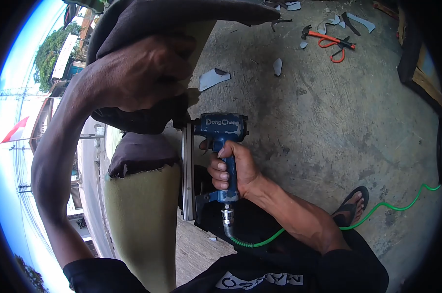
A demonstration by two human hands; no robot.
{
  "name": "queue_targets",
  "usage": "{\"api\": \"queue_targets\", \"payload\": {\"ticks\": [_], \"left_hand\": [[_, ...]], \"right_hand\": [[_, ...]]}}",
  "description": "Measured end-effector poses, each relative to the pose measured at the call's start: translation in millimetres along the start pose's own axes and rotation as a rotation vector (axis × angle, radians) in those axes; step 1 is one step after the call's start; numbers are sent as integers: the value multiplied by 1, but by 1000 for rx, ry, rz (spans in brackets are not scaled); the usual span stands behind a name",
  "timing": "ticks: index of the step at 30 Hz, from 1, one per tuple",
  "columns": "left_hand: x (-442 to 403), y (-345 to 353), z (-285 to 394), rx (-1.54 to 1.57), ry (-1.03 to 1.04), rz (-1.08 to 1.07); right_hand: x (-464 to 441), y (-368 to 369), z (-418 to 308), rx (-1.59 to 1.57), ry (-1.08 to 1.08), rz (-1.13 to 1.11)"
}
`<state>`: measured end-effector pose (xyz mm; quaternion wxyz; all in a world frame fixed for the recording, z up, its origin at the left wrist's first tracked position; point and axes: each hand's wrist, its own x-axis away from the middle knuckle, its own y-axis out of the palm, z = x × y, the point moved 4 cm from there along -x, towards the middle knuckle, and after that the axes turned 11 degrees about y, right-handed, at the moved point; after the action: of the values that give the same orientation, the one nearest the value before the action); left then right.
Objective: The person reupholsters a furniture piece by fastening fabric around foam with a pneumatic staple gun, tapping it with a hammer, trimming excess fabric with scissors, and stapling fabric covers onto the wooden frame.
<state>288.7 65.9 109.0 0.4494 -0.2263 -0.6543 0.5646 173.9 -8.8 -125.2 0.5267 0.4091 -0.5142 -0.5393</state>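
Grips the blue nail gun in the right hand, with fingers wrapped round the handle and 1 finger by the trigger. Curls the left hand tight on the dark fabric at the far end of the yellowish pad, with fingertips lost in shadow. Holds the nose close beside the fabric; cannot tell if touching. Looks, as a judgement, partway through: covered at the far end, bare along the near length below a ragged dark flap. Cannot make out any fastener, nor whether pad and covered part join behind the left hand. Includes, toward the far edge of the concrete floor, pale scraps, 1 hammer and a partly unclear red-handled tool.
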Motion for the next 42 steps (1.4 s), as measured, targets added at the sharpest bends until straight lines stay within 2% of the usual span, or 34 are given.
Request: {"api": "queue_targets", "payload": {"ticks": [3, 8, 15, 18, 21, 23, 33, 38, 42], "left_hand": [[-1, 0, 2, -3, 37, 46], [-1, 1, 4, 12, -36, 22], [-1, -1, 2, -20, 2, 57], [-2, -1, 2, -6, -51, -7], [0, 1, 0, -18, -19, 55], [1, 2, 0, 3, -46, -6], [-1, 0, 0, -26, -1, 25], [2, 1, -5, 0, -61, -63], [0, 1, 2, -24, 0, 40]], "right_hand": [[0, 8, -6, 67, 4, -34], [-7, 5, -5, 104, 31, -58], [-7, 2, -11, 120, 28, -11], [-9, -1, -11, 90, 19, -25], [-11, -3, -12, 131, 28, -14], [-15, -4, -9, 97, 46, -3], [-15, -2, -15, 132, 21, -33], [-16, -11, -13, 115, 22, 17], [-19, -11, -10, 107, 65, 28]]}}
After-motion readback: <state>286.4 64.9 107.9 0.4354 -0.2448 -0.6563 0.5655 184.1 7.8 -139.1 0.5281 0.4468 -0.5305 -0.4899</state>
